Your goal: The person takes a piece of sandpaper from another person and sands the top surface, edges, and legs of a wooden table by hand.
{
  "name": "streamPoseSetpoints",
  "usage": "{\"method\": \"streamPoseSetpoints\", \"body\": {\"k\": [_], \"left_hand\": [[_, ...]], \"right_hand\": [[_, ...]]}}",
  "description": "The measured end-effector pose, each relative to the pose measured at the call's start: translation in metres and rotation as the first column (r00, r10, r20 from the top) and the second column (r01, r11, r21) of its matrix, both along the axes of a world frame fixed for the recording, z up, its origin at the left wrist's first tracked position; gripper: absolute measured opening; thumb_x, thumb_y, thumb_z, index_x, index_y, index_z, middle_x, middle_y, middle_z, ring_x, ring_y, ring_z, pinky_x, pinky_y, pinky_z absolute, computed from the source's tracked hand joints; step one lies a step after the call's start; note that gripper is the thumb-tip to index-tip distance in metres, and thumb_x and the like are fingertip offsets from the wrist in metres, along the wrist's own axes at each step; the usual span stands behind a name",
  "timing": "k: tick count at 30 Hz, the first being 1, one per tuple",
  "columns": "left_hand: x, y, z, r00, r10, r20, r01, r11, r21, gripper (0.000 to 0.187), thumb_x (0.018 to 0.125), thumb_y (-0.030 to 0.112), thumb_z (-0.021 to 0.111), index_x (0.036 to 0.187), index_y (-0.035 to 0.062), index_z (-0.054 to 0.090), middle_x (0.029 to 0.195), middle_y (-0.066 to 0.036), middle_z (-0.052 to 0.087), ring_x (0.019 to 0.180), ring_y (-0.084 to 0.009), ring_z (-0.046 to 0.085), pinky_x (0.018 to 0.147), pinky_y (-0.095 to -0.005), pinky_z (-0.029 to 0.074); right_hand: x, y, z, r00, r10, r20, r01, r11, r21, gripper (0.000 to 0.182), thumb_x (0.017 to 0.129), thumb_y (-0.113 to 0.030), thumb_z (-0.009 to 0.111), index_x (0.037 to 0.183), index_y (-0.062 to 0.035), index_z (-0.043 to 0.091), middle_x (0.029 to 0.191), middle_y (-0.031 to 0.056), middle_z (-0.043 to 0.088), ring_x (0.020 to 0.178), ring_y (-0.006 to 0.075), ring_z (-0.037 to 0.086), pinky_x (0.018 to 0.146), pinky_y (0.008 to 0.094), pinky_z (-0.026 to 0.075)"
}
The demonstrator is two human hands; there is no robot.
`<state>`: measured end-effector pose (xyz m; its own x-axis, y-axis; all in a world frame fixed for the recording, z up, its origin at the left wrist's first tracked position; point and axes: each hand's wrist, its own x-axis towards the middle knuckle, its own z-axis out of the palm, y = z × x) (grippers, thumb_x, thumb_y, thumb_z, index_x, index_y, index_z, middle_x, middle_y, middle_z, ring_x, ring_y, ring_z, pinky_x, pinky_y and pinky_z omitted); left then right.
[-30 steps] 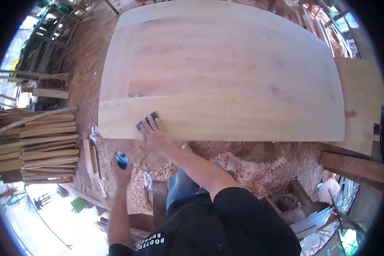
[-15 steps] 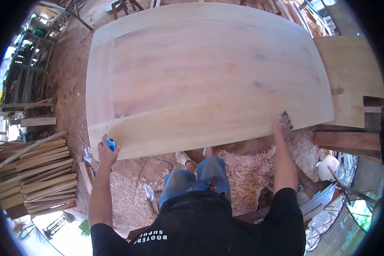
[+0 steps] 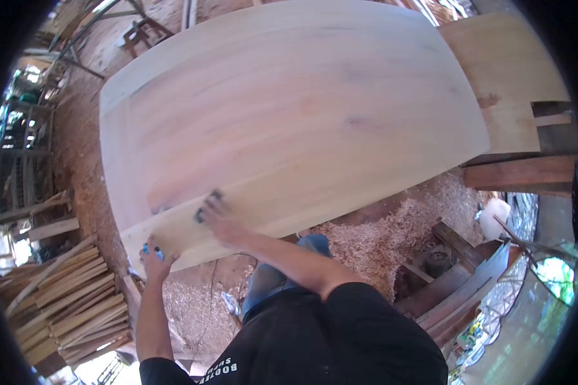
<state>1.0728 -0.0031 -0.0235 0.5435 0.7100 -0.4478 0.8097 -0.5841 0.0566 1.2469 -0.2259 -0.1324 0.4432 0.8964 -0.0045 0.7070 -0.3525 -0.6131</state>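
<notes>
Sanding block (image 3: 205, 205) under right hand (image 3: 219, 221), flat on tabletop (image 3: 289, 109).

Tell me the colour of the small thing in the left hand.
Blue, gripped by the left hand at the slab's edge; head view.

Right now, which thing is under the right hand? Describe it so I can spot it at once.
Find the big pale wood slab and follow its near edge toward the left corner. There the right hand presses a small dark sanding pad flat; it is the only dark patch on the slab, unlike the blue object in the left hand.
</notes>
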Motion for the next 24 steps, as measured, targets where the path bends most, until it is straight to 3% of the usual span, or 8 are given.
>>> {"method": "streamPoseSetpoints", "body": {"k": [6, 9, 11, 14, 16, 19, 21, 24], "left_hand": [[-0.008, 0.005, -0.01, 1.0, -0.007, 0.025, 0.006, 0.999, 0.052, 0.117, 0.065, 0.042, 0.09, 0.158, 0.0288, 0.021, 0.143, -0.033, 0.034, 0.128, -0.0541, 0.041, 0.108, -0.0603, 0.037], [-0.008, 0.004, -0.011, 1.0, -0.005, 0.012, 0.004, 0.999, 0.045, 0.116, 0.066, 0.043, 0.09, 0.159, 0.0288, 0.021, 0.143, -0.033, 0.034, 0.127, -0.0542, 0.041, 0.108, -0.0603, 0.037], [-0.008, 0.007, -0.014, 1.0, -0.018, 0.008, 0.017, 0.999, 0.044, 0.117, 0.065, 0.042, 0.091, 0.159, 0.0286, 0.021, 0.143, -0.033, 0.033, 0.127, -0.0544, 0.041, 0.108, -0.0601, 0.037], [-0.01, 0.011, -0.014, 0.998, -0.027, 0.052, 0.028, 1.0, -0.012, 0.115, 0.066, 0.036, 0.09, 0.159, 0.0259, 0.022, 0.148, -0.034, 0.027, 0.131, -0.0556, 0.035, 0.109, -0.0605, 0.036], [-0.003, 0.003, -0.005, 1.0, 0.013, 0.019, -0.012, 1.0, -0.014, 0.115, 0.067, 0.035, 0.09, 0.159, 0.0258, 0.023, 0.148, -0.033, 0.027, 0.131, -0.0554, 0.035, 0.109, -0.0602, 0.036], [0.002, 0.002, -0.001, 1.0, 0.026, -0.006, -0.026, 1.0, -0.013, 0.114, 0.067, 0.035, 0.09, 0.159, 0.0253, 0.023, 0.147, -0.033, 0.028, 0.131, -0.0547, 0.036, 0.109, -0.0597, 0.036], [0.0, 0.001, -0.003, 1.0, 0.014, -0.001, -0.014, 1.0, -0.008, 0.114, 0.067, 0.035, 0.09, 0.159, 0.025, 0.023, 0.146, -0.032, 0.029, 0.13, -0.0541, 0.037, 0.109, -0.0595, 0.036], [-0.005, 0.005, -0.005, 0.999, -0.031, 0.018, 0.031, 1.0, 0.0, 0.115, 0.067, 0.036, 0.09, 0.159, 0.0246, 0.022, 0.144, -0.032, 0.03, 0.129, -0.0531, 0.038, 0.109, -0.0594, 0.036]], "right_hand": [[0.21, -0.384, -0.014, 0.488, -0.499, 0.716, 0.558, 0.809, 0.182, 0.064, 0.101, -0.03, 0.045, 0.16, -0.0141, 0.025, 0.167, 0.008, 0.02, 0.155, 0.0281, 0.012, 0.127, 0.0495, 0.004], [0.276, -0.463, 0.001, 0.318, -0.865, 0.389, 0.916, 0.175, -0.36, 0.064, 0.103, -0.034, 0.042, 0.161, -0.0135, 0.022, 0.167, 0.0118, 0.017, 0.154, 0.0366, 0.015, 0.125, 0.0551, 0.008], [0.268, -0.408, -0.003, 0.46, -0.604, 0.651, 0.827, 0.024, -0.562, 0.065, 0.104, -0.035, 0.039, 0.161, -0.0102, 0.018, 0.166, 0.0156, 0.018, 0.153, 0.0396, 0.015, 0.124, 0.057, 0.009], [0.194, -0.284, -0.073, 0.342, -0.437, 0.832, 0.825, 0.564, -0.042, 0.073, 0.1, -0.025, 0.042, 0.158, 0.0051, 0.01, 0.163, 0.0247, 0.019, 0.151, 0.0478, 0.015, 0.123, 0.0609, 0.013], [0.096, -0.137, -0.034, 0.726, -0.637, 0.259, 0.608, 0.77, 0.191, 0.069, 0.096, -0.021, 0.046, 0.157, 0.0017, 0.022, 0.164, 0.025, 0.018, 0.153, 0.0415, 0.012, 0.125, 0.0553, 0.004], [-0.008, 0.029, -0.023, 0.914, -0.33, -0.235, 0.391, 0.87, 0.3, 0.065, 0.097, -0.02, 0.039, 0.157, 0.0017, 0.023, 0.163, 0.0236, 0.022, 0.154, 0.0393, 0.009, 0.124, 0.0566, 0.0], [-0.003, 0.063, 0.044, 0.992, 0.034, -0.124, -0.035, 0.999, -0.006, 0.063, 0.097, -0.022, 0.043, 0.153, 0.0038, 0.032, 0.162, 0.0239, 0.026, 0.154, 0.0389, 0.01, 0.125, 0.0539, 0.003], [0.011, 0.042, 0.031, 0.996, 0.084, -0.013, -0.085, 0.982, -0.167, 0.066, 0.097, -0.025, 0.041, 0.158, -0.0045, 0.025, 0.166, 0.0153, 0.021, 0.156, 0.0332, 0.007, 0.125, 0.053, 0.0]]}}
